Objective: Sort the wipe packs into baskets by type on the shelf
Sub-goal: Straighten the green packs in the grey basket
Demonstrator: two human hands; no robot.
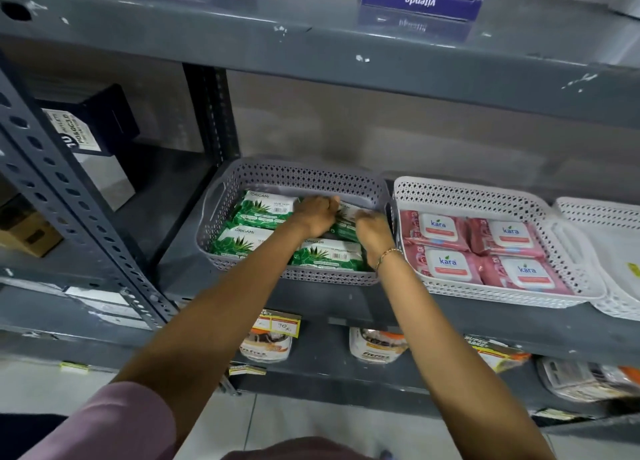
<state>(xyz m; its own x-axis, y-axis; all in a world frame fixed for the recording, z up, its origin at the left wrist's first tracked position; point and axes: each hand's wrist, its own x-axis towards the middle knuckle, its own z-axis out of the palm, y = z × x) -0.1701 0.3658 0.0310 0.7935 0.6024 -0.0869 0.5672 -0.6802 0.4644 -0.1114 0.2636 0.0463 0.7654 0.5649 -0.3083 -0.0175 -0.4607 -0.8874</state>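
Note:
A grey perforated basket (pixel 277 174) on the middle shelf holds several green Origami wipe packs (pixel 265 210). Both hands are inside it, at its back right. My left hand (pixel 317 215) and my right hand (pixel 374 232) grip one green wipe pack (pixel 346 217) between them, tilted against the others. To the right, a white basket (pixel 485 191) holds several pink Kara wipe packs (pixel 446 264) laid flat. A third white basket (pixel 602 213) is partly cut off at the right edge.
Blue boxes (pixel 420 0) sit on the shelf above. A dark box (pixel 90 127) and a cardboard box (pixel 29 231) stand in the left bay behind a slotted upright (pixel 79 210). Food packets (pixel 375 345) lie on the shelf below.

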